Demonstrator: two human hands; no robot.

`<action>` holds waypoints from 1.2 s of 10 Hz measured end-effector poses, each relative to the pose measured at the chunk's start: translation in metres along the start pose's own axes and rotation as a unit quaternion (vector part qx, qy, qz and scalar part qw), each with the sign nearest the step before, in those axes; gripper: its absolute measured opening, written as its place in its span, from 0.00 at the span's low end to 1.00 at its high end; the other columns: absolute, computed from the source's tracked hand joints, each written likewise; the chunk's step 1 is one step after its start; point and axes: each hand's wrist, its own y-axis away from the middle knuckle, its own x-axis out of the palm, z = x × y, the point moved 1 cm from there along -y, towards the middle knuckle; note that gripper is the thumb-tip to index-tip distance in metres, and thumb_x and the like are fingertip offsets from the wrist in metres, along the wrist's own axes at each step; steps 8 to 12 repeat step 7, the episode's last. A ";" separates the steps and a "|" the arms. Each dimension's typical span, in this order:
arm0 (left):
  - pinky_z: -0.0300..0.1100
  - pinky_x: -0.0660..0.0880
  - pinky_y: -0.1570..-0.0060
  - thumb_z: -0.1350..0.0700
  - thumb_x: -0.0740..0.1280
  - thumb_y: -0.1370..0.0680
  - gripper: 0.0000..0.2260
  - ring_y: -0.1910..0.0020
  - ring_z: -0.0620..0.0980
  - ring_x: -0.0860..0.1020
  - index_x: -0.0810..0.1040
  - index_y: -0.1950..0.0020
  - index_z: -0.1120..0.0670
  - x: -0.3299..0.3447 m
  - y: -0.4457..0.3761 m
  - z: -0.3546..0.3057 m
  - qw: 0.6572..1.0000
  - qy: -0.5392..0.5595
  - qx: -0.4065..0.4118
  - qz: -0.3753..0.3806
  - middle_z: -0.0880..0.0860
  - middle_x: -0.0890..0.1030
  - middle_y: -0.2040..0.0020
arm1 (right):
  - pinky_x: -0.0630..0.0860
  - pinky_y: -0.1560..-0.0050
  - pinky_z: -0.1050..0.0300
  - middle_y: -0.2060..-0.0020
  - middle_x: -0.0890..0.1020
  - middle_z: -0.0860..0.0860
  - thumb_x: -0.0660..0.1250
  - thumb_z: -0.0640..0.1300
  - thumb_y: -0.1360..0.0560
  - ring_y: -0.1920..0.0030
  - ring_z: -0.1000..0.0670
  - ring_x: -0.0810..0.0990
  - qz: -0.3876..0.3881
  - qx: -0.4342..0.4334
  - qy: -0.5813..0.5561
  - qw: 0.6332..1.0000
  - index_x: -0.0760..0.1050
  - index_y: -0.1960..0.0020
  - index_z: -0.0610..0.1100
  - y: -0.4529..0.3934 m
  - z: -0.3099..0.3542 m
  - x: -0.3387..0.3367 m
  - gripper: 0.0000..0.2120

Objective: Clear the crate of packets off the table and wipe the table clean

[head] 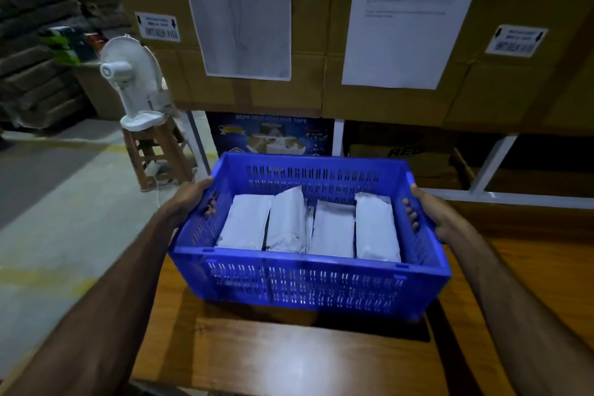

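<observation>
We have the blue crate (308, 235) in both hands above the near part of the wooden table (289, 360); its shadow falls on the wood under it, so we judge it lifted clear or just leaving the top, though the contact itself is hidden behind the crate's front wall; inside the crate four white packets (308, 225) lie side by side in a row, the second from the left tilted up against the far wall; so we judge the first part of the job under way and not finished, since the crate is not yet set down anywhere off the table; the wiping is all still to do, and we see no cloth anywhere around the crate; our left hand (193, 199) grips the crate's left end wall, thumb over the rim and fingertips showing through the handle slot; our right hand (430, 212) grips the right end wall the same way, fingers curled in through the slot; both forearms reach forward from the near corners, roughly level, with the crate held evenly between them; to the left of the crate a white fan (131, 83) stands on a wooden stool (157, 151) on the floor; beyond the crate rise stacked cardboard boxes (321, 42) with paper sheets taped on.
</observation>
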 end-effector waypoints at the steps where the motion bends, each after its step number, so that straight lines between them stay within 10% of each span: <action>1: 0.43 0.78 0.69 0.51 0.62 0.14 0.11 0.65 0.52 0.78 0.78 0.41 0.59 -0.005 0.009 0.001 1.000 -0.015 0.021 -0.011 0.55 0.79 0.59 | 0.74 0.73 0.58 0.65 0.77 0.47 0.61 0.57 0.15 0.68 0.50 0.73 -0.018 -0.027 0.025 0.999 0.76 0.52 0.40 0.008 0.002 -0.003 0.20; 5: 0.45 0.77 0.55 0.51 0.68 0.16 0.17 0.50 0.48 0.81 0.78 0.29 0.56 -0.014 0.094 0.065 0.983 0.018 0.139 -0.117 0.54 0.81 0.40 | 0.83 0.45 0.39 0.49 0.86 0.49 0.67 0.51 0.17 0.48 0.46 0.84 -0.180 -0.196 0.096 0.959 0.81 0.49 0.52 0.101 -0.067 -0.024 0.06; 12: 0.52 0.78 0.44 0.53 0.72 0.19 0.21 0.39 0.56 0.80 0.73 0.27 0.52 0.018 0.146 0.133 0.960 0.084 0.169 -0.208 0.55 0.80 0.34 | 0.80 0.45 0.39 0.51 0.85 0.51 0.66 0.52 0.16 0.48 0.46 0.84 -0.201 -0.238 0.089 0.946 0.81 0.45 0.51 0.148 -0.124 -0.029 0.07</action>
